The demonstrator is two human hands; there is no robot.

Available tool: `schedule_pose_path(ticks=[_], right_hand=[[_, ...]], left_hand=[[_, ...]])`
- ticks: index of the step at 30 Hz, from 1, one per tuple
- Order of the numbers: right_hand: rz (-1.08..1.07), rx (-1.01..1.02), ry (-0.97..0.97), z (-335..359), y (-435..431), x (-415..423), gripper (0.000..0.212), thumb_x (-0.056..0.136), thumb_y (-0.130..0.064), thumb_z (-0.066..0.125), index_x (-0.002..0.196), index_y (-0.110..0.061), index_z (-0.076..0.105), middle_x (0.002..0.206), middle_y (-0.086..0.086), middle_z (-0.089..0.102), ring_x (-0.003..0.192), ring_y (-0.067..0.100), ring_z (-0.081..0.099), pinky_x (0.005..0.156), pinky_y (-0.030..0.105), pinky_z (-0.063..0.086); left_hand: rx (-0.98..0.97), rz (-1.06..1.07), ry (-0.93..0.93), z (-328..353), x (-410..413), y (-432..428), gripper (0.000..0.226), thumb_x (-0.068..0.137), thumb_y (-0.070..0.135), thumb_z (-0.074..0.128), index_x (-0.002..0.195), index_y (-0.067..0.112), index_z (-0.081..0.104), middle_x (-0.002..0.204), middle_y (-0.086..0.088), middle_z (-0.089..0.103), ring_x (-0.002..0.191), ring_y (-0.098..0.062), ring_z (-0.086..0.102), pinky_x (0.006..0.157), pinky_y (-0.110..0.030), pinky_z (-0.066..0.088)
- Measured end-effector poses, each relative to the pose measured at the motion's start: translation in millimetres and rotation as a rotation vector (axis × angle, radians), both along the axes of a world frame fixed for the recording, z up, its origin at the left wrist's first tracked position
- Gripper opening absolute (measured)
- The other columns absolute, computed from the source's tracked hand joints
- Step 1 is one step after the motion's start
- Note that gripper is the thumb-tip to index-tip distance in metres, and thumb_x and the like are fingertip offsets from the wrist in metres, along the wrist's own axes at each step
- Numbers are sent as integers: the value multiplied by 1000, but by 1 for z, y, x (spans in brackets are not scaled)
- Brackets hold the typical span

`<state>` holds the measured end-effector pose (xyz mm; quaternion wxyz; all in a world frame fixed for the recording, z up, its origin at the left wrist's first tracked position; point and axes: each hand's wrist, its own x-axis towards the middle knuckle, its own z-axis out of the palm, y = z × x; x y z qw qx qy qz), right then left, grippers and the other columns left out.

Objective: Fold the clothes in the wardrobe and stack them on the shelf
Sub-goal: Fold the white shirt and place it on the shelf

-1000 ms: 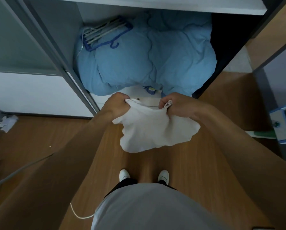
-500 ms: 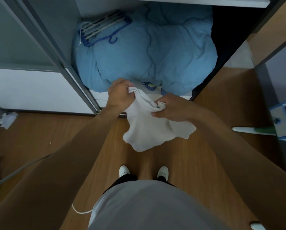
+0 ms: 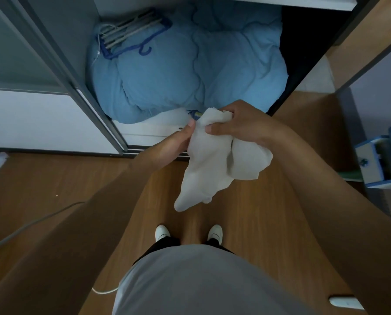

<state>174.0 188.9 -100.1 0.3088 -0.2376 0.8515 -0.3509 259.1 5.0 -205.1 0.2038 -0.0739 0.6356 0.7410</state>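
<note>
Dim, cool, even light; no hard shadows or glare. Wardrobe (image 3: 308,53) right interior nearly black. Wide-angle bending at edges. Slightly soft overall; forearms at lower corners blurred.

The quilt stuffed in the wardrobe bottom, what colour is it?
The quilt is plain light blue, seen clearly in the head view.

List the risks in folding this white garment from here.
The white garment hangs bunched from the right hand, with the left hand pinching only its edge, so the fold may come out creased or lopsided. It hangs in mid-air over the wooden floor; a slip would likely drop it there.
</note>
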Motion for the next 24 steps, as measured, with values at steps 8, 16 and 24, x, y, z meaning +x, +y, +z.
schedule_pose_path(ticks=[8, 16, 24], right_hand=[[-36, 16, -9, 6, -5, -1, 22, 81, -40, 79, 84, -21, 69, 75, -9, 70, 60, -4, 67, 45, 9, 44], [-368, -415, -293, 3, 11, -22, 21, 89, -15, 72, 110, -21, 73, 103, -4, 73, 87, 5, 71, 80, 24, 57], [-690, -452, -708, -80, 42, -6, 64, 87, -64, 61, 133, -20, 60, 124, 4, 70, 114, 24, 68, 97, 43, 54]], left_hand=[[-207, -151, 43, 14, 0, 11, 69, 70, 52, 80, 130, 24, 60, 122, 3, 71, 112, -17, 67, 100, -45, 54], [-204, 7, -68, 1, 1, 15, 57, 73, 59, 75, 121, 37, 55, 118, 7, 68, 115, -20, 64, 96, -39, 53], [-19, 324, -89, 5, -4, 10, 44, 86, 50, 69, 121, 23, 66, 111, 2, 76, 103, -19, 72, 90, -39, 57]])
